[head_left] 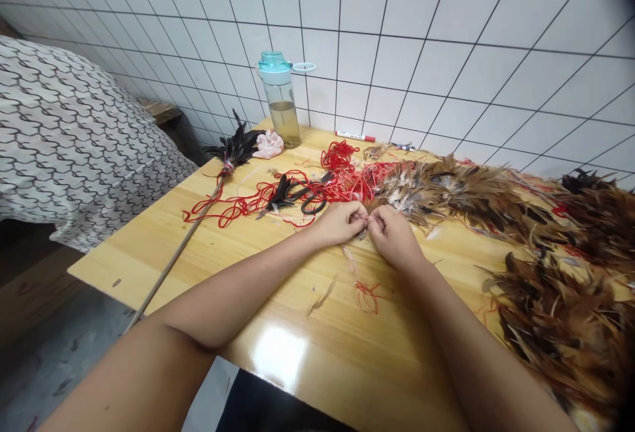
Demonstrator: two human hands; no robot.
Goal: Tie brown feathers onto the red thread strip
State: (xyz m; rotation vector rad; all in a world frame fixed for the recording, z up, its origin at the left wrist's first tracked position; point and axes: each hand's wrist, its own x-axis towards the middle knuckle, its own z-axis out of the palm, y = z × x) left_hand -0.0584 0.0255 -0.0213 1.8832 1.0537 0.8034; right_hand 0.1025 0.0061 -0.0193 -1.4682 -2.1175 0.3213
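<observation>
My left hand (344,223) and my right hand (391,233) meet over the middle of the table, fingertips pinched close together. What they pinch is too small and covered to name; a bit of greyish-brown fluff shows just below the fingertips. Right beside them lies a long strand of brown feathers (446,184), its near end by my right hand. Beyond my left hand is a tangle of red string (342,177), with black-handled scissors (313,204) partly under it. A stick with black feathers (238,147) tied at its top lies at the left, red string trailing from it.
The wooden table (317,352) meets a tiled wall. At its back stand a water bottle (282,108), a pink-white scrunchie (268,145) and a red marker (354,136). Heaped brown feathers (565,326) cover the right side. A red string scrap (367,296) lies in front. Patterned cloth (79,141) hangs left.
</observation>
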